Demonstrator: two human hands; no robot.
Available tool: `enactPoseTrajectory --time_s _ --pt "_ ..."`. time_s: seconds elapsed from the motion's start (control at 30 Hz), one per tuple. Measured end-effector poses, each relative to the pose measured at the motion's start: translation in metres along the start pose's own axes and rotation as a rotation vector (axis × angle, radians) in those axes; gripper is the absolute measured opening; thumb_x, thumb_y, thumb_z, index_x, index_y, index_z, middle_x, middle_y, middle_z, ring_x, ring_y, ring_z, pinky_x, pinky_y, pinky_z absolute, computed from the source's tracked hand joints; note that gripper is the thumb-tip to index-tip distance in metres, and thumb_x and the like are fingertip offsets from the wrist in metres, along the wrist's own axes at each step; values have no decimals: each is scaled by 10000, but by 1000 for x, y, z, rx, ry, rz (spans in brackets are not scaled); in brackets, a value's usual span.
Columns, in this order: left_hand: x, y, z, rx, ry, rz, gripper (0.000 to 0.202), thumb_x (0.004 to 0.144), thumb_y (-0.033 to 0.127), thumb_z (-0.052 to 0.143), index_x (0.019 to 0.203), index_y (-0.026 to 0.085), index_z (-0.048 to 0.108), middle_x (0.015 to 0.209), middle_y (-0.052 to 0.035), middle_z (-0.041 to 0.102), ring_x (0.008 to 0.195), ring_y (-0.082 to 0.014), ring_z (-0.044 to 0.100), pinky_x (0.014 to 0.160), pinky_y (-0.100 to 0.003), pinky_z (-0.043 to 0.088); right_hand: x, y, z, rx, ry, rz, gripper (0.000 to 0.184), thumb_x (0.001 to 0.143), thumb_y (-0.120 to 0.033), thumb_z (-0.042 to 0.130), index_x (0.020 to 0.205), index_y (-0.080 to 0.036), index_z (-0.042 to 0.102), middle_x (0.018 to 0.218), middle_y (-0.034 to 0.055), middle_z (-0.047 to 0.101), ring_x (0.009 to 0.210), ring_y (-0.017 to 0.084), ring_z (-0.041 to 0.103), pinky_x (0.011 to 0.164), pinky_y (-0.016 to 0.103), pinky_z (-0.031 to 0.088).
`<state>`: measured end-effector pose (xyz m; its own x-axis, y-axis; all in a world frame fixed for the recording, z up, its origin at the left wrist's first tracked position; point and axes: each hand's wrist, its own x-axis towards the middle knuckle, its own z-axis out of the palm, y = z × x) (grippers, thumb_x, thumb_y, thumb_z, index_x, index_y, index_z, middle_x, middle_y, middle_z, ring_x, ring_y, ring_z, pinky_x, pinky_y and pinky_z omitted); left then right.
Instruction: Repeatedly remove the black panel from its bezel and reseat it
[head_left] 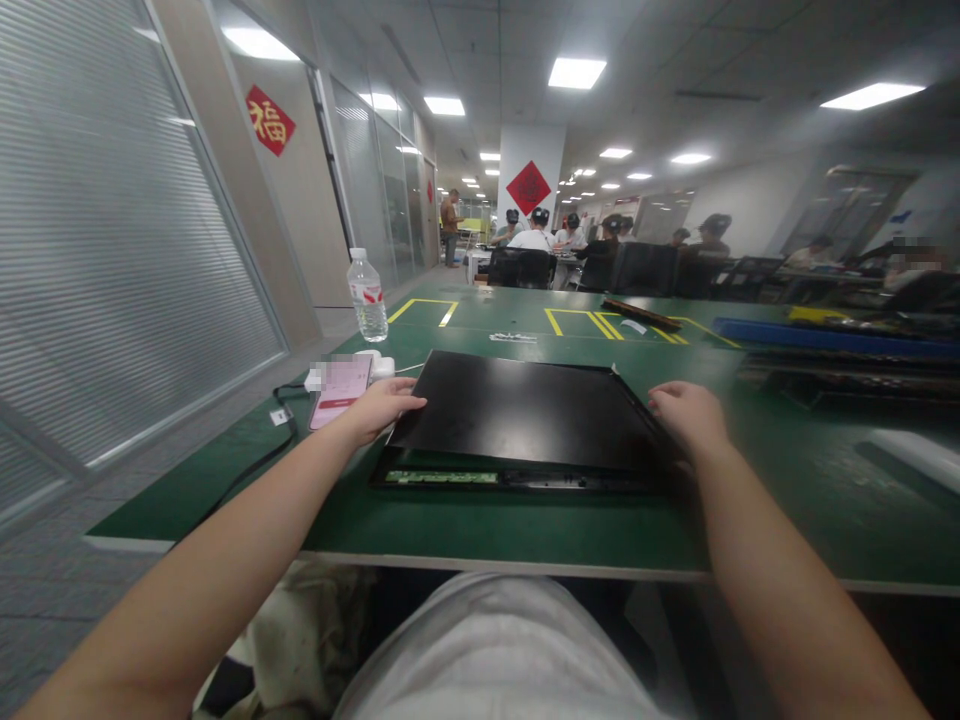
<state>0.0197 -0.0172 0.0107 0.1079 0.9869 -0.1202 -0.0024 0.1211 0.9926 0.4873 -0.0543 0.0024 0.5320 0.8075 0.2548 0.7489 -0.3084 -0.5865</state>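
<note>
A flat, glossy black screen panel point(517, 405) lies over a black frame point(577, 481), slightly offset from it. Along the near side of the frame a green circuit board strip point(442, 478) shows. My left hand point(386, 407) grips the panel's left edge, thumb on top and the other fingers partly hidden. At the right edge is my right hand point(691, 415), its fingers curled closed beside the panel and frame; whatever may be in them is hidden.
On the green table point(480, 530), a phone point(341, 395), white charger point(379, 365) and black cable point(259, 475) lie left. A water bottle point(367, 295) stands behind them. Long dark and blue parts point(810, 335) lie right, near a white piece point(919, 455). Several people sit farther back.
</note>
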Motion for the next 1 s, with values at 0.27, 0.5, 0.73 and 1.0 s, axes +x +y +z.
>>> enactPoseTrajectory --time_s 0.27,0.5,0.73,1.0 --pt "0 0 0 33 -7 24 398 575 92 820 951 158 709 835 -65 784 786 -248 749 754 -347 606 7 7 4 -60 -136 67 209 753 -312 625 856 -247 795 917 76 758 845 252 699 696 301 523" --pt "-2 2 2 10 -22 -19 407 590 121 843 967 158 694 836 -72 787 742 -238 750 744 -339 610 7 4 10 -63 -283 75 200 753 -208 612 839 -223 792 897 66 761 749 218 703 658 282 528" --pt "1 -1 -1 3 -57 0 432 593 135 867 983 147 680 877 -91 788 714 -227 750 660 -312 613 4 2 11 -103 -343 33 195 721 -157 638 842 -204 782 883 67 757 787 217 707 679 275 535" --pt "-1 -3 0 46 -34 45 469 595 141 868 1009 135 649 842 -74 765 711 -219 743 685 -321 600 0 -1 13 -213 -260 -1 312 696 -91 627 934 -213 786 1023 83 751 925 246 702 799 306 543"
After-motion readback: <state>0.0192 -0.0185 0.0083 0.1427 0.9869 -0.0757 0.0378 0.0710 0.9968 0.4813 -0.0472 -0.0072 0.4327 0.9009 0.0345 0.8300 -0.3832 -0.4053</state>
